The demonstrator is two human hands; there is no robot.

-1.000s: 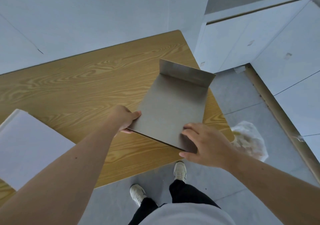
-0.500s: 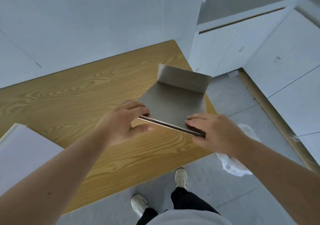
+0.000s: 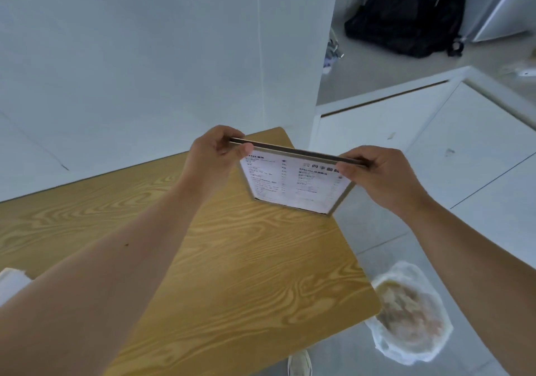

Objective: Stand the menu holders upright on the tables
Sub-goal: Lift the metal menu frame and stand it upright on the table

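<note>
Near the far right corner of the wooden worktop (image 3: 232, 274), the left hand (image 3: 213, 155) and right hand (image 3: 377, 172) are both pinching the top edge of the menu holder (image 3: 295, 185), which is standing tilted, printed side facing the person.

Soft, even light with a cool bluish cast fills the view; the wall (image 3: 145, 56) reads pale blue-grey. Shadows are faint, with no hard glare on the counter (image 3: 232, 274). Wide-angle distortion bends straight lines near the edges. The menu (image 3: 295, 184) print is smeared by motion blur, and the bag (image 3: 412, 314) on the floor is soft.
</note>
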